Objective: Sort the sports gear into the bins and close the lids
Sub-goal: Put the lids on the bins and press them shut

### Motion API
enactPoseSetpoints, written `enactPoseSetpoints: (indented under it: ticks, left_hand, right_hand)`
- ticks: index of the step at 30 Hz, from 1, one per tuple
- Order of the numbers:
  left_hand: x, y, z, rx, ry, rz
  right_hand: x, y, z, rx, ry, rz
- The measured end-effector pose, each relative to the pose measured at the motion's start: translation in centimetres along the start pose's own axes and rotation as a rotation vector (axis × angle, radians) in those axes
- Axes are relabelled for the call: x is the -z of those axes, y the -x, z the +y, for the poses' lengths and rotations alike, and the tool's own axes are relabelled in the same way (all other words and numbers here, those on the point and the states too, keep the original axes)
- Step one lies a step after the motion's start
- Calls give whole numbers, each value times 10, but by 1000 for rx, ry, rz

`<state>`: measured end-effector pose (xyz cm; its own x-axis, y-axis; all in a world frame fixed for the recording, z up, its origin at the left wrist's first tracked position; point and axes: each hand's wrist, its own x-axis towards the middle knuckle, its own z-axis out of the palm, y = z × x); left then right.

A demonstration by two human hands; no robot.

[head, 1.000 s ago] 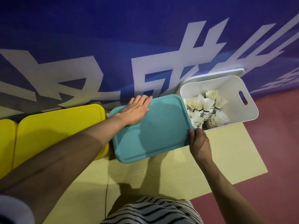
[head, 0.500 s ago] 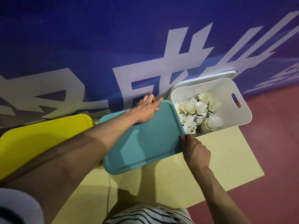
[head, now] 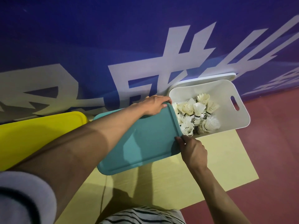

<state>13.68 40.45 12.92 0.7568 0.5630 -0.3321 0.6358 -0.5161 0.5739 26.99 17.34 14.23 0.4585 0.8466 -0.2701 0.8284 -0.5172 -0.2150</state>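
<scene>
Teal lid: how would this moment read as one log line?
left hand on teal lid far corner | right hand pinches near corner | white bin open, shuttlecocks inside

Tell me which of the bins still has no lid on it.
The white bin on the right: it stands open with shuttlecocks showing inside. The teal lid, held by both hands, and the yellow lid cover the others.
</scene>
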Motion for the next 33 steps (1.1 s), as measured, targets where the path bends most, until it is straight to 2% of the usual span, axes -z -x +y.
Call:
enactPoseSetpoints:
  ticks: [2,9,15,20,23,27,30,33]
  left_hand:
    - [-3,0,-4,-31,24,3]
    - [-4,6,-3,-27,-78,-21]
    - [-1,5,-6,-26,-128,-21]
    - [-1,25,-1,0,-180,102]
    - [0,62,-10,7,-274,180]
    - [11,128,-35,114,-404,131]
    - [14,174,-51,224,-489,44]
    - [7,209,-56,299,-528,-96]
  right_hand:
    - [-1,1,0,31,-82,15]
    - [-1,-6,0,131,-45,-65]
    - [-7,-2,-13,69,46,-64]
    - [1,5,-18,72,147,-103]
    - [8,6,-22,119,274,-73]
    - [17,-1,-27,213,331,18]
    - [19,-3,-40,351,322,0]
    - [12,7,-57,510,410,-85]
